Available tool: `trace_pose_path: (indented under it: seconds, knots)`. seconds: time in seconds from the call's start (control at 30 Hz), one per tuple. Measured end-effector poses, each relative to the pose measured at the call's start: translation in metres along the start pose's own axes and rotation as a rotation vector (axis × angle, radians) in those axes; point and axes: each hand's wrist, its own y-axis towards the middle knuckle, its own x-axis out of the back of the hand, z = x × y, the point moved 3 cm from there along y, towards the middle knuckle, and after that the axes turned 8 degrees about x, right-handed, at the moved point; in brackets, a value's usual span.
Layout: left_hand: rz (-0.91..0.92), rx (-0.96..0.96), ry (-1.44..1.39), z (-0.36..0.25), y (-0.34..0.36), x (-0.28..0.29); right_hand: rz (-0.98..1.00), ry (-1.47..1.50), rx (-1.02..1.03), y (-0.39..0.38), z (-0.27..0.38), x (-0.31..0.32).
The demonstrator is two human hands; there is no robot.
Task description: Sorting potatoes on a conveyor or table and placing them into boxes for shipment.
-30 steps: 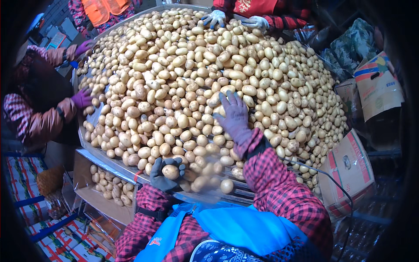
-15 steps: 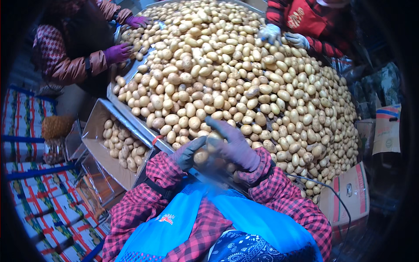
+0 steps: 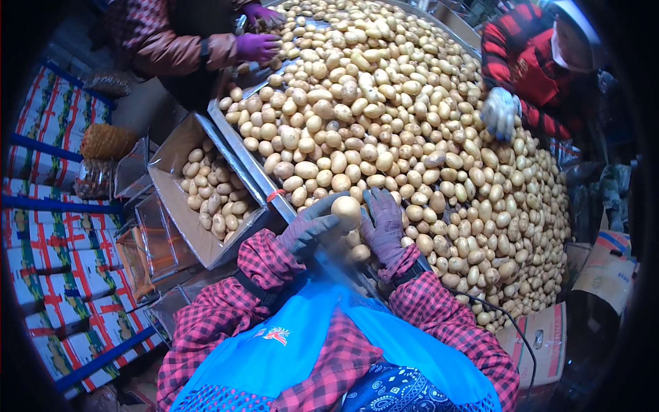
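Observation:
My left hand (image 3: 310,225), in a grey and purple work glove, closes its fingers against a pale, round potato (image 3: 346,212) near the front edge of the heap. Beside it on the right, my gloved right hand (image 3: 384,225) has its fingers stretched out over the potatoes. Nothing shows in its grip, though its palm side is hidden. Several potatoes lie between and below the two hands, partly blurred. A large heap of potatoes (image 3: 405,123) covers the metal-edged sorting table (image 3: 240,154).
An open carton (image 3: 168,175) partly filled with potatoes stands left of the table. Printed cartons (image 3: 51,240) are stacked at far left. A co-worker's purple glove (image 3: 258,47) and another's white glove (image 3: 502,113) are over the heap. A cable (image 3: 504,312) runs at right.
My hands have moved apart, and the right one has turned to point away from me over the heap. The whole view has shifted. The co-worker at right has moved a gloved hand.

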Motion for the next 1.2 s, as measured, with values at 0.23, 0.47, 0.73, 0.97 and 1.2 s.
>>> trace_pose_path:
  seconds: [0.23, 0.47, 0.73, 0.97, 1.2]
  knots:
    - [0.292, -0.136, -0.911, 0.013, -0.012, 0.033, 0.039, -0.183, 0.118, 0.006, -0.001, -0.009]
    - [-0.082, -0.378, -0.967, 0.038, -0.06, 0.1, 0.025, -0.208, 0.214, 0.005, -0.004, -0.008]
    - [-0.743, -0.843, -0.991, 0.046, -0.253, 0.162, 0.041, -0.118, 0.206, 0.003, -0.002, -0.008]
    - [-1.262, -1.381, -0.236, -0.045, -0.462, 0.162, 0.035, -0.165, 0.228, 0.007, -0.001, -0.006]
    - [-1.355, -1.403, -0.028, -0.102, -0.478, 0.183, 0.07, -0.163, 0.184, 0.005, -0.009, -0.006]
